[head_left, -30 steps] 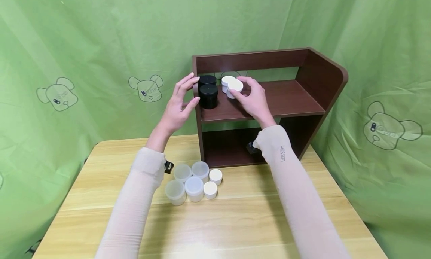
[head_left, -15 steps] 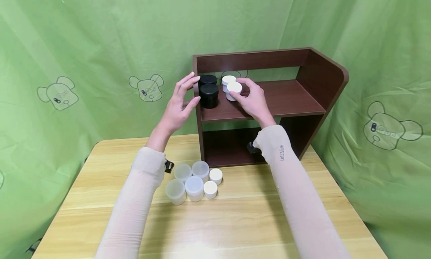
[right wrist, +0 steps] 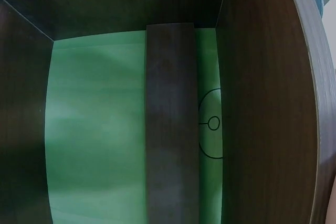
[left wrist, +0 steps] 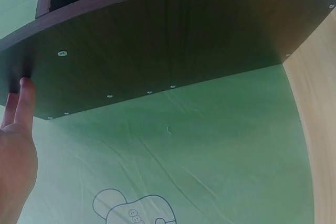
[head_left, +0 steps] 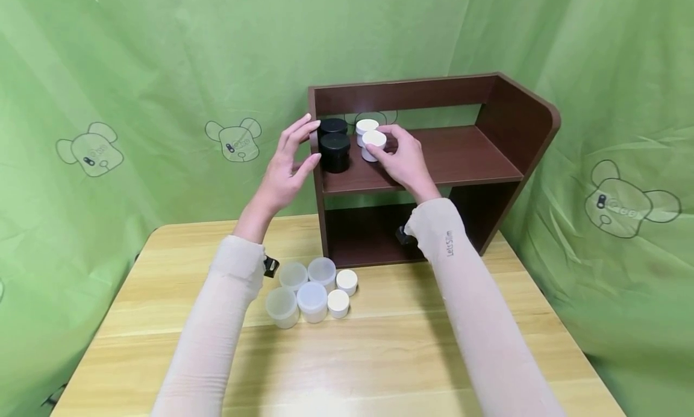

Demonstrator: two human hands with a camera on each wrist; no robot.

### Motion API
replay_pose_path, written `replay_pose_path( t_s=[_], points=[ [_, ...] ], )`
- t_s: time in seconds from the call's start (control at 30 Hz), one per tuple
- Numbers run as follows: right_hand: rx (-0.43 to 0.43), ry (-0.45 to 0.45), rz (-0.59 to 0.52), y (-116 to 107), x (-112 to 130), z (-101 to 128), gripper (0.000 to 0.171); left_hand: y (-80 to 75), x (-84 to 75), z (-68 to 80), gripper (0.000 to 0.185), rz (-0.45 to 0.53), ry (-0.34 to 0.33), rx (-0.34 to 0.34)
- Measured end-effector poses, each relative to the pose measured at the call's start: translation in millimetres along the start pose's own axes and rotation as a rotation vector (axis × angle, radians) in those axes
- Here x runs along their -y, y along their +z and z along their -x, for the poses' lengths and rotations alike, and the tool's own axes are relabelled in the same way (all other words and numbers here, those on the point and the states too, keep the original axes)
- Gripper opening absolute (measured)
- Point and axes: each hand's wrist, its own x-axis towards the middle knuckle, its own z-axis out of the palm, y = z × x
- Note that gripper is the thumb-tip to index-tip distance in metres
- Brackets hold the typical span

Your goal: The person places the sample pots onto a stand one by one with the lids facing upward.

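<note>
A dark brown two-tier shelf [head_left: 461,158] stands at the back of the wooden table [head_left: 379,357]. Two black jars [head_left: 335,152] stand at the left end of its upper board, one behind the other. Beside them are two white jars, a rear one [head_left: 367,125] and a front one [head_left: 374,141]. My right hand [head_left: 401,158] grips the front white jar on the board. My left hand [head_left: 295,158] rests its straight fingers [left wrist: 21,95] on the outside of the shelf's left side panel [left wrist: 157,40], thumb at its front edge.
Several translucent lidded jars [head_left: 311,296] and two small white jars [head_left: 343,290] are grouped on the table in front of the shelf's left corner. The right part of the upper board is bare. A green cloth backdrop [head_left: 135,73] surrounds the table.
My right hand has slid the front white jar slightly left, closer to the black jars. My left hand has stayed on the side panel.
</note>
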Motion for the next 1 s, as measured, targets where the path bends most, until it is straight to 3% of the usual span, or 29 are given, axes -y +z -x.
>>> replay_pose_path(
  t_s=[1.0],
  points=[
    [0.016,0.037,0.061,1.1,5.4,-1.0,0.049,1.7,-0.5,0.0,0.051,-0.007,-0.004,-0.002]
  ],
)
